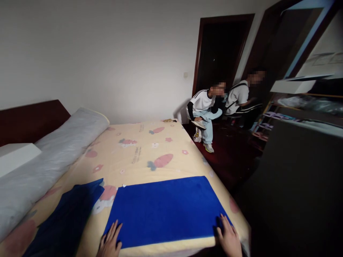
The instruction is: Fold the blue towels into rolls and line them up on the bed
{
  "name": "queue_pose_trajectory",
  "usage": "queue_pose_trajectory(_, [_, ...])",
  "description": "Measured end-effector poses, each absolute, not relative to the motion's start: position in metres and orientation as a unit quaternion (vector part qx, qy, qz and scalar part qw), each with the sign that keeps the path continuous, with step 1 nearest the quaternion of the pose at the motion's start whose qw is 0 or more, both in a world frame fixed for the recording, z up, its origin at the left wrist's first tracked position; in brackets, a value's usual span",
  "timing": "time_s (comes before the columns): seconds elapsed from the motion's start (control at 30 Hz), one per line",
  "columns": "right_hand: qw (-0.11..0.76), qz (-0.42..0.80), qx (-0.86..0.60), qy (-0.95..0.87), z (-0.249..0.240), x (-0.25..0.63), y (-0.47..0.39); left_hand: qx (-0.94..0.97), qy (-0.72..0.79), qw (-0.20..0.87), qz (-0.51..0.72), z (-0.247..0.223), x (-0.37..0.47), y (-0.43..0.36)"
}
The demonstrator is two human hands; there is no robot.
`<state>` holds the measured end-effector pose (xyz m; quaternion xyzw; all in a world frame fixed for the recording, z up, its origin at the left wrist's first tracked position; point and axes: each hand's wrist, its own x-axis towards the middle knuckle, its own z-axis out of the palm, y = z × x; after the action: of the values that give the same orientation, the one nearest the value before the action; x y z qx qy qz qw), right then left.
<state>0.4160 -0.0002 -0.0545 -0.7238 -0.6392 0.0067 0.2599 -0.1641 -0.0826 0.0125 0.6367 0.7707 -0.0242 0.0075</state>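
Observation:
A bright blue rectangular cloth [166, 210] lies spread flat near the front edge of the bed, with a small white tag at its far left corner. At its near left corner, my left hand [111, 239] rests with the fingers extended on the fabric. On the near right side, my right hand [228, 235] touches the cloth's edge with its fingers stretched out. Left of the spread cloth lies a rumpled dark blue cloth [66, 214], apart from both hands.
The bed sheet [134, 171] is pale yellow with carrot prints. A long grey roll [53, 150] and a white box [18, 155] lie by the headboard [32, 117]. Two seated people [205, 107] are beyond the bed. A dark cabinet [300, 185] and shoe rack [268, 121] stand right.

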Motion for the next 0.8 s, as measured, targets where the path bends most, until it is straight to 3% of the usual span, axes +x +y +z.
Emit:
queue_pose_trajectory(0.13, [0.285, -0.008, -0.745, -0.603, -0.061, 0.416, 0.007, 0.581, 0.811, -0.062, -0.031, 0.003, -0.194, -0.093])
queue_pose_trajectory(0.27, [0.302, -0.011, -0.723, -0.621, -0.051, 0.386, 0.019, 0.629, 0.773, -0.078, 0.010, 0.019, -0.164, -0.077])
queue_pose_trajectory(0.43, [0.258, 0.074, -0.651, -0.710, -0.017, 0.307, 0.025, 0.703, 0.708, -0.005, 0.071, 0.045, -0.067, -0.034])
queue_pose_trajectory(0.6, [0.171, 0.214, -0.543, -0.794, 0.018, 0.220, 0.017, 0.738, 0.660, 0.118, 0.080, 0.024, 0.034, -0.007])
queue_pose_trajectory(0.8, [0.138, 0.259, -0.503, -0.813, 0.020, 0.225, 0.017, 0.742, 0.645, 0.175, 0.042, 0.008, 0.040, -0.011])
